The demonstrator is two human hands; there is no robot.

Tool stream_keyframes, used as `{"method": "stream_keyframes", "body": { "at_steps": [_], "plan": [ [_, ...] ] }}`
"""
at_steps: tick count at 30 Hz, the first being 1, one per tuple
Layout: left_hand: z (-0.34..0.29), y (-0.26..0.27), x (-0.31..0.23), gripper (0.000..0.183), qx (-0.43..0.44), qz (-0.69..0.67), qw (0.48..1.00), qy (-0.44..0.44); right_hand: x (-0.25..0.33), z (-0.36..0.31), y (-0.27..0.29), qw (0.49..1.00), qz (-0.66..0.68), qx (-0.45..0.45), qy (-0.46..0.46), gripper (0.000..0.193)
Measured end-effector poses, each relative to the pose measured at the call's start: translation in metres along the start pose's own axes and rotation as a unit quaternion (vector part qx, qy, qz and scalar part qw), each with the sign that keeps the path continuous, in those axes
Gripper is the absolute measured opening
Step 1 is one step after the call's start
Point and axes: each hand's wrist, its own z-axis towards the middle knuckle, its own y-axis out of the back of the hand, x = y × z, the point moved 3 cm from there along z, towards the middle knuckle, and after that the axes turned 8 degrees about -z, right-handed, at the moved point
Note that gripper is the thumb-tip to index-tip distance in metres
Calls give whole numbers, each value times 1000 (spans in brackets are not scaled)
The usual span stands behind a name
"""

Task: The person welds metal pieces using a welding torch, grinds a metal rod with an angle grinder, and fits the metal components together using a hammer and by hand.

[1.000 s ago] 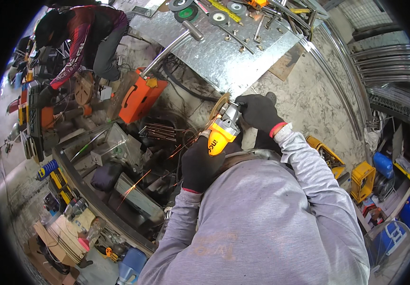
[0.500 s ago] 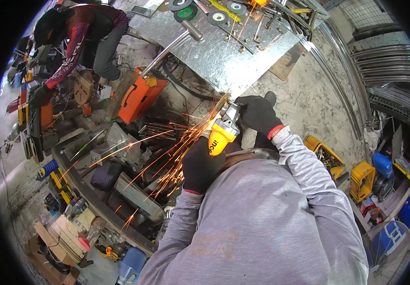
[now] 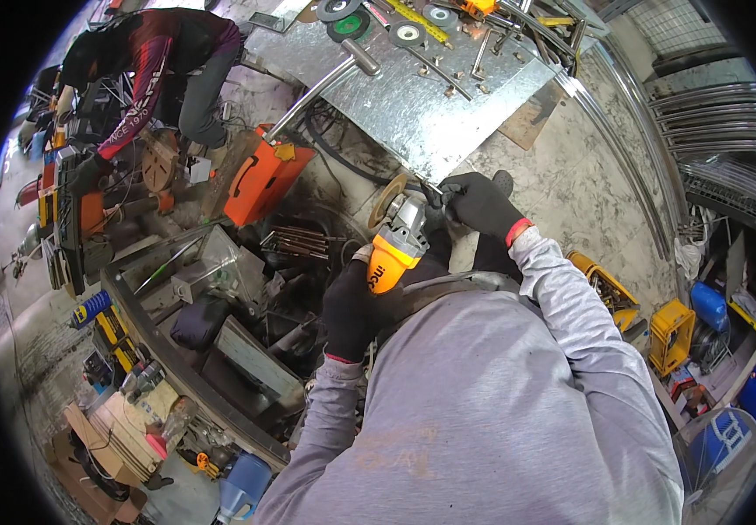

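My left hand (image 3: 351, 311), in a black glove, is wrapped round the yellow body of an angle grinder (image 3: 395, 249) in front of my waist. The grinder's tan disc (image 3: 387, 200) is tilted up, near the corner of a sheet-metal tabletop (image 3: 443, 144). Just right of the disc, my gloved right hand (image 3: 485, 206) is closed with its fingers pinched on a small metal piece (image 3: 431, 187). The piece is mostly hidden by the fingers, and its exact kind does not show. A slight gap lies between disc and piece. No sparks show.
A hammer (image 3: 362, 59), several grinding discs (image 3: 407, 34) and metal rods lie on the tabletop. An orange toolbox (image 3: 266, 182) stands left of it. A co-worker (image 3: 163, 79) bends over at the far left. Yellow crates (image 3: 669, 335) and long metal tubes (image 3: 618, 144) are at right.
The spray of orange sparks has stopped. My left hand has drawn the grinder down and left, away from the metal piece. My right hand has shifted slightly right and down.
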Motion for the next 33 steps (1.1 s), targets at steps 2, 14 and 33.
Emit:
{"method": "stream_keyframes", "body": {
  "at_steps": [2,14,33],
  "plan": [
    [2,1,-3,76,-11,-15,1000,-16,-2,3,0,998,47,45,-21,24],
    [-1,3,0,71,-17,-95,994,46,-7,5,1,993,92,50,-59,26],
    [-7,-2,-3,66,-30,-86,996,8,0,-8,-20,978,197,5,-63,14]
  ]
}}
